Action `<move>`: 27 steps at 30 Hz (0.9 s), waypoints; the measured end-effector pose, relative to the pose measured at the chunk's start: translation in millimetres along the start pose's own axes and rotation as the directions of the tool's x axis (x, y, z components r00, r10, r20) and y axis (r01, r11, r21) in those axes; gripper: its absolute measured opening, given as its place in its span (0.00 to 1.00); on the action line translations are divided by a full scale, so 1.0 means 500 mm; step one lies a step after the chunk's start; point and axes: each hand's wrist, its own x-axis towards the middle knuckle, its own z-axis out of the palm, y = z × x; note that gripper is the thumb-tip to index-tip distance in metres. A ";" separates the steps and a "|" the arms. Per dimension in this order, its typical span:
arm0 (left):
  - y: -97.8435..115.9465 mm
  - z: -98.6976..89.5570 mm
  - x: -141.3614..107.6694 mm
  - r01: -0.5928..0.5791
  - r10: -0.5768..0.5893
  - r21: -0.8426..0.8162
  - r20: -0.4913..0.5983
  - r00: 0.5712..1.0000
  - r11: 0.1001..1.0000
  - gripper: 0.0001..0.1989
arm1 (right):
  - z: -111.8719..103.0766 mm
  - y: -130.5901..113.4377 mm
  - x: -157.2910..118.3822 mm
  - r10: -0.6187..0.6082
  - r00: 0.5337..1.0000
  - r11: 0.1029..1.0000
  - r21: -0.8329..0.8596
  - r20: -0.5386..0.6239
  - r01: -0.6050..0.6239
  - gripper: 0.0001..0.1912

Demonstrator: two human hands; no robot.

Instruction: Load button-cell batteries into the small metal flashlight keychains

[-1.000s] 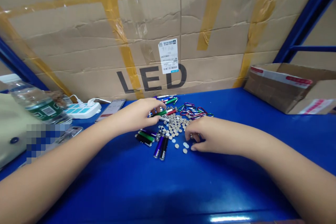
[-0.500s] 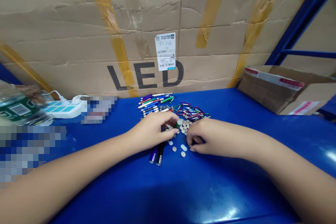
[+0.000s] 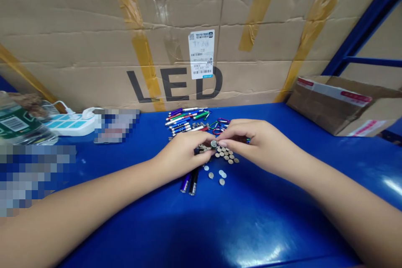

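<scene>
Head view: one flashlight barrel (image 3: 214, 144) is gripped in the left hand (image 3: 187, 149), its round end exposed. The right hand (image 3: 256, 139) is positioned at that end, thumb and fingertips pinched together; whether anything is held between them cannot be told. Button cells (image 3: 226, 154) are spread below on the blue worktop (image 3: 150, 226). Purple (image 3: 185, 183) and black tubes (image 3: 194, 183) are laid nearer; pen-shaped flashlights (image 3: 181, 120) are grouped beyond.

Left hand (image 3: 185, 150) and right hand (image 3: 256, 137) bare; forearms (image 3: 106, 199) uncovered, smooth, tapering toward slim wrists (image 3: 157, 167).
</scene>
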 end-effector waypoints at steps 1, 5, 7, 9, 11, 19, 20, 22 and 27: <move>0.000 0.001 -0.001 -0.020 0.021 0.036 -0.007 1.000 0.999 0.09 | 0.002 0.000 0.000 0.021 1.000 1.000 0.011 0.003 -0.021 0.08; 0.002 0.004 -0.007 -0.094 0.096 0.202 0.000 0.995 0.975 0.09 | 0.007 0.000 0.000 0.106 0.994 0.994 0.031 -0.013 -0.106 0.08; 0.003 0.004 -0.009 -0.109 0.115 0.266 -0.005 0.993 0.958 0.10 | 0.006 0.000 0.000 0.139 0.990 0.989 0.044 -0.026 -0.138 0.07; 0.005 0.003 -0.011 -0.118 0.130 0.307 -0.018 0.991 0.944 0.12 | 0.004 0.000 0.000 0.155 0.987 0.987 0.055 -0.029 -0.153 0.08; 0.004 0.000 -0.011 -0.136 0.156 0.347 -0.030 0.987 0.928 0.12 | 0.002 0.000 0.000 0.163 0.986 0.985 0.062 -0.028 -0.161 0.08; 0.001 -0.004 -0.014 -0.202 0.239 0.507 -0.009 0.971 0.838 0.13 | 0.012 0.006 0.002 0.247 0.968 0.965 0.106 -0.037 -0.242 0.08; 0.002 -0.004 -0.014 -0.207 0.245 0.516 -0.005 0.970 0.831 0.13 | 0.015 0.009 0.002 0.280 0.960 0.952 0.136 -0.027 -0.274 0.08; 0.003 -0.005 -0.013 -0.211 0.247 0.518 0.000 0.969 0.829 0.13 | 0.019 0.016 0.002 0.323 0.946 0.926 0.210 -0.003 -0.315 0.10; -0.003 -0.007 -0.008 -0.203 0.255 0.480 -0.045 0.966 0.853 0.14 | -0.004 0.020 -0.003 0.270 0.962 0.951 0.145 0.031 -0.272 0.07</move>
